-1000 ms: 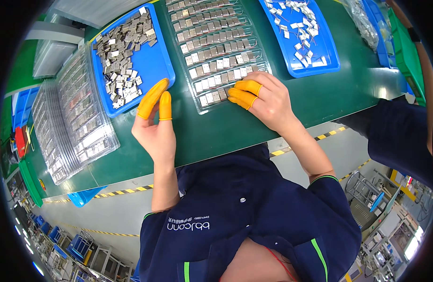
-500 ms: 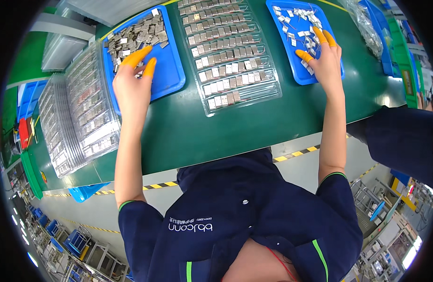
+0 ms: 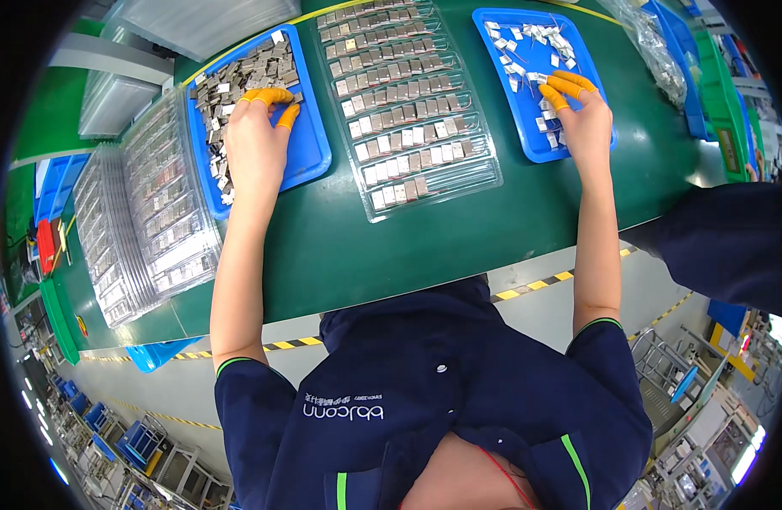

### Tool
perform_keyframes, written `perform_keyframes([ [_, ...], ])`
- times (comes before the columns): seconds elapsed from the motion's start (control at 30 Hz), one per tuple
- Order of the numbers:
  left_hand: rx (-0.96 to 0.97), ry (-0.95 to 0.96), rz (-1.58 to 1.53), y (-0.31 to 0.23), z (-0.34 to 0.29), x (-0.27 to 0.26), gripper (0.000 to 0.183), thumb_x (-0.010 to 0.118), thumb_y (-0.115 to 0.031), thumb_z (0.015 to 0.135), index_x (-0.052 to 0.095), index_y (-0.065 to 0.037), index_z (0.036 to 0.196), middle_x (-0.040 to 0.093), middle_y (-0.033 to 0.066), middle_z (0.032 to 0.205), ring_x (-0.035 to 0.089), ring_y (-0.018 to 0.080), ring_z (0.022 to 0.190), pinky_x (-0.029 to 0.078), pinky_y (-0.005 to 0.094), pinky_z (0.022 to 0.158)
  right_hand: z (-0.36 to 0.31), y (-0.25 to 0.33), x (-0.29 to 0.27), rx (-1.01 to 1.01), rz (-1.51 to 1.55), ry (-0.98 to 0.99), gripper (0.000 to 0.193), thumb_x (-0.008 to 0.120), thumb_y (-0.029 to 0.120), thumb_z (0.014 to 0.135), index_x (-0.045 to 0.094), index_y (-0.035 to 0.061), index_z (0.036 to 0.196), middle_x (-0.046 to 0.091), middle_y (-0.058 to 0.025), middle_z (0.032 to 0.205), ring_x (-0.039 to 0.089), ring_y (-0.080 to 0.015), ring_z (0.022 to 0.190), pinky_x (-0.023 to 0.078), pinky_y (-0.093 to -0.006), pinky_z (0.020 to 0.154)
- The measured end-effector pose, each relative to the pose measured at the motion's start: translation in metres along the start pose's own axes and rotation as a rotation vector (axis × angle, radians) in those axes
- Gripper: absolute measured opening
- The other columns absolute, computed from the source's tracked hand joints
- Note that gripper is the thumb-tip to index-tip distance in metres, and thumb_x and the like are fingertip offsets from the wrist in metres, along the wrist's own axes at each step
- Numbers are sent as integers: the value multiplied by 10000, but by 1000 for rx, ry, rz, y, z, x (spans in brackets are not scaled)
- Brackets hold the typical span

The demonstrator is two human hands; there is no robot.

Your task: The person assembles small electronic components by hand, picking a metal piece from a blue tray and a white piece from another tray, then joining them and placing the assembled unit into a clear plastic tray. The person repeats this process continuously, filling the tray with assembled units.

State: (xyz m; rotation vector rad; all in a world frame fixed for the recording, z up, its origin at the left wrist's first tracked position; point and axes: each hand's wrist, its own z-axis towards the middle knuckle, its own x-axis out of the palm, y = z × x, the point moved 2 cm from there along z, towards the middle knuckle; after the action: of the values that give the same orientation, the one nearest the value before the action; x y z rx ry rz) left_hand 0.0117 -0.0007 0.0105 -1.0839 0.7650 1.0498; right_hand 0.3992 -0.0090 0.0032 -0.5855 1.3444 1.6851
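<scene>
My left hand (image 3: 256, 140), in orange finger cots, is over the left blue tray (image 3: 310, 157), its thumb and fingers closing on a small grey metal block (image 3: 297, 98). Many similar grey blocks (image 3: 259, 68) are heaped in that tray. My right hand (image 3: 586, 127), also in orange finger cots, is over the right blue tray (image 3: 493, 64), pinching a small white-tipped piece (image 3: 537, 77) with the fingertips. White pieces with thin wires (image 3: 544, 34) lie scattered there. Between the trays lies a clear plastic blister tray (image 3: 391, 212), its rows filled with grey and white blocks.
Stacked clear blister trays (image 3: 144, 229) stand left of the left tray. A clear plastic bag (image 3: 654, 51) and a green bin (image 3: 720, 110) sit at the right. Another person's dark sleeve (image 3: 722, 246) reaches in at the right edge of the green table (image 3: 425, 255).
My left hand has moved right within its tray, fingers closing on a grey block. My right hand has lowered slightly and its fingers have drawn together on a white-tipped piece.
</scene>
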Motion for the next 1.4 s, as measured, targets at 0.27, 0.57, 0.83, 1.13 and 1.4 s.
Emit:
perform_keyframes([
  [0.27,2,21,-62,-1,5,0,212,718,-90,692,668,-37,891,616,135,829,614,272,747,493,365,681,-2,19,-10,-128,6,-111,186,705,111,717,702,53,893,662,-75,996,590,-224,951,446,-338,856],
  [0.57,-83,41,-332,-5,-1,-8,227,720,-64,710,666,-7,924,662,105,832,638,178,727,507,298,692,-8,17,-7,315,913,14,160,586,42,818,560,-54,943,625,-147,932,631,-213,791,502,-302,759],
  [0.83,-349,292,-1006,-17,-31,-22,176,687,37,727,673,37,902,674,100,846,639,140,763,515,238,704,-17,14,-2,400,1249,172,133,545,-2,826,527,-56,946,611,-208,914,643,-248,755,543,-365,727],
  [1.13,-353,448,-1122,-33,-48,-29,209,657,47,754,661,42,964,671,107,916,646,164,839,515,259,800,-11,-2,-20,418,1144,-137,165,625,-34,802,567,-115,934,611,-218,953,641,-289,874,545,-359,823],
  [1.4,-401,359,-1235,-52,-64,-20,233,660,30,771,635,59,1001,660,137,948,646,186,857,524,276,798,-9,-7,-23,387,1165,-268,299,539,-96,808,516,-105,1106,602,-223,995,630,-318,916,533,-398,849],
])
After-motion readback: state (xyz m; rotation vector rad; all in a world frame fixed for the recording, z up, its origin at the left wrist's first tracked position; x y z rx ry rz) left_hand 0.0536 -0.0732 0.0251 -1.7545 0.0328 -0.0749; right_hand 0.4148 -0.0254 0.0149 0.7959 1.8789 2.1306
